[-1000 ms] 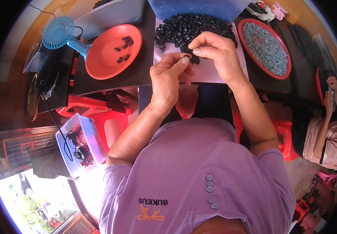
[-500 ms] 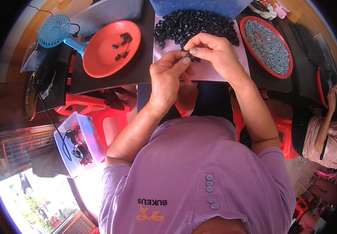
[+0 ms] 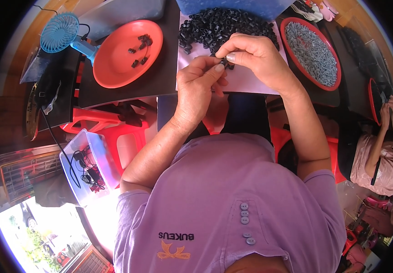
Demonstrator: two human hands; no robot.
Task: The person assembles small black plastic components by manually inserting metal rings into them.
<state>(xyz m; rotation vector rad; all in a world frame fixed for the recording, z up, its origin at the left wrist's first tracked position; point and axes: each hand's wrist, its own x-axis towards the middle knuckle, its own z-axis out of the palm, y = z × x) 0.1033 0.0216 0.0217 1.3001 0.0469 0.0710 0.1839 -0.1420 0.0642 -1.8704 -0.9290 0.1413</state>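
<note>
My left hand (image 3: 199, 86) and my right hand (image 3: 253, 55) meet over a white sheet (image 3: 246, 82) on the dark table. Between their fingertips they pinch a small black part (image 3: 224, 61). Just beyond the hands lies a heap of small black ring-shaped parts (image 3: 224, 25). An orange-red plate (image 3: 114, 63) to the left holds several black pieces (image 3: 139, 48). At the right, a red tray (image 3: 337, 68) is filled with small grey parts (image 3: 310, 48).
A blue hand fan (image 3: 62, 34) lies at the far left of the table. Below the table stand red plastic stools (image 3: 101, 125) and a clear box (image 3: 89, 166) with cables. Another person in pink (image 3: 380, 154) sits at the right.
Both hands stay together over the white sheet, shifting slightly while working the small black part. The view has tilted a little; nothing else moved.
</note>
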